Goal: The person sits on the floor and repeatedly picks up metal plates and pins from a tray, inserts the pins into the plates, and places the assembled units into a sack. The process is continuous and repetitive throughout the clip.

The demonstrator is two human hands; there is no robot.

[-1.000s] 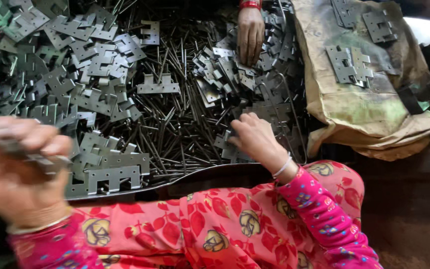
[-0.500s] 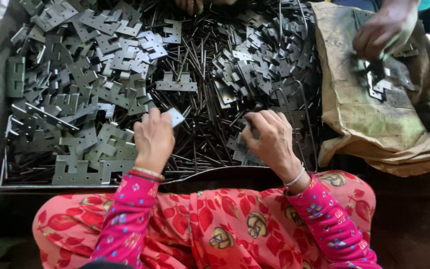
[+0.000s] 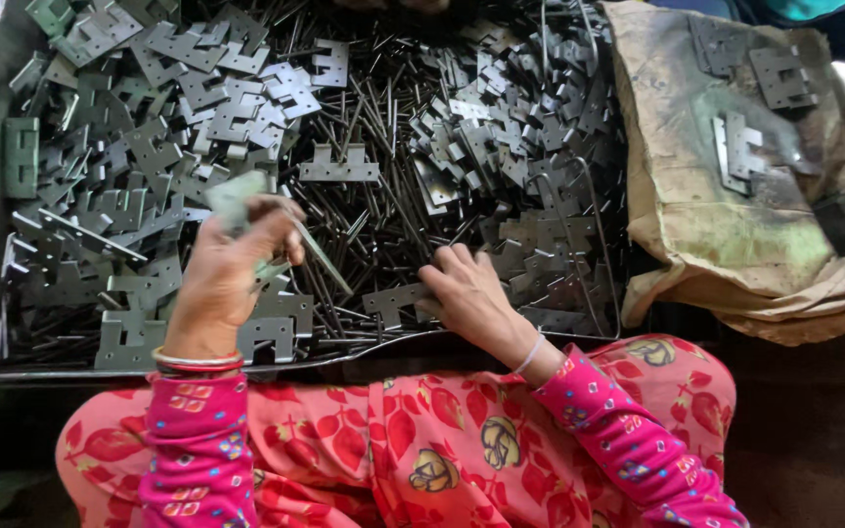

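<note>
Hinge leaves and long steel pins fill the shallow metal tray (image 3: 12, 367), which serves as the landmark for what follows. Above the tray's near-left part, the left hand (image 3: 227, 279) is lifted, fingers curled shut around a pale, blurred hinge leaf (image 3: 234, 196) and a thin pin (image 3: 323, 259). The pin's long axis slants from the fingertips down and to the right, its free end pointing toward the tray's near rim. Near the middle of that rim, the right hand (image 3: 471, 298) lies palm down on the heap, fingers loosely bent over a flat notched hinge plate (image 3: 393, 301); a firm grasp cannot be made out. Right of the tray, a brown sack (image 3: 716, 225) carries a few more plates. Half a second earlier the left hand was lower, down on the pile with a small plate at its fingertips; it has since risen with the pin, while the right hand has edged slightly leftward.
</note>
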